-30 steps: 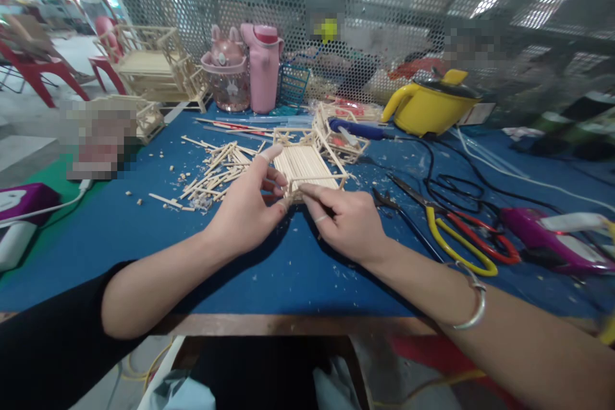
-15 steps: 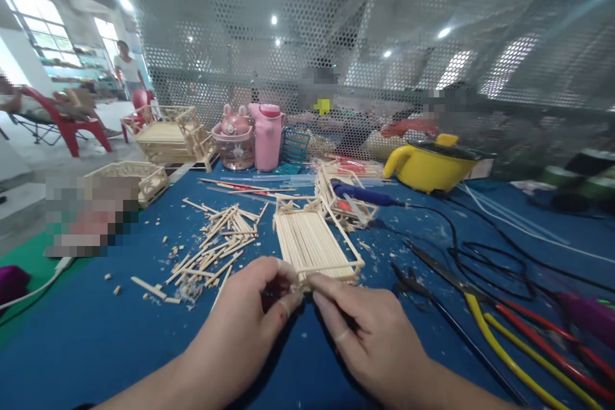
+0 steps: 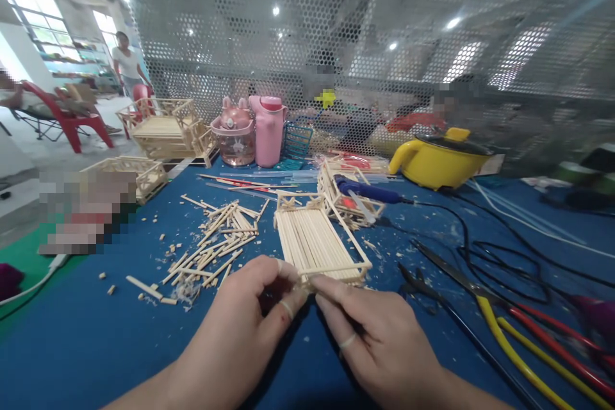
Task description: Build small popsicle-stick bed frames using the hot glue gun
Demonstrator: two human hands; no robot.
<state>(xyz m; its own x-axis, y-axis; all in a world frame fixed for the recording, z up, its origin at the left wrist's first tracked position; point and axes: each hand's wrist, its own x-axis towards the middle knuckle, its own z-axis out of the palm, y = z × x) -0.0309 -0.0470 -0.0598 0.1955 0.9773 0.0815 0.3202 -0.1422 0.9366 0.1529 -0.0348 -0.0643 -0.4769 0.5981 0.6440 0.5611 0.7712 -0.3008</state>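
Note:
A small wooden stick model (image 3: pixel 314 237) lies in front of me, with a slatted floor of parallel sticks and a raised railing at its far end and right side. Closed at the model's near left corner, my left hand (image 3: pixel 259 314) pinches it between thumb and forefinger. My right hand (image 3: pixel 379 327) presses its fingertips to the near edge beside the left thumb. Fingers cover the exact spot between them, and any small piece held there is hidden. A loose heap of short wooden sticks (image 3: pixel 225 237) lies to the left of the model.
Behind the model, a blue glue gun (image 3: pixel 368 190) rests on another stick frame (image 3: pixel 327 189). Pliers (image 3: pixel 485 301) and black cables lie on the right. A yellow pot (image 3: pixel 439 163), pink jug (image 3: pixel 269 134) and pink basket (image 3: pixel 235 144) stand along the perforated metal screen (image 3: pixel 230 25). More stick models (image 3: pixel 166 131) stand left.
The camera view has shifted slightly, moving the right-hand objects a little rightward in the picture. Both hands keep their pinch at the model's near edge.

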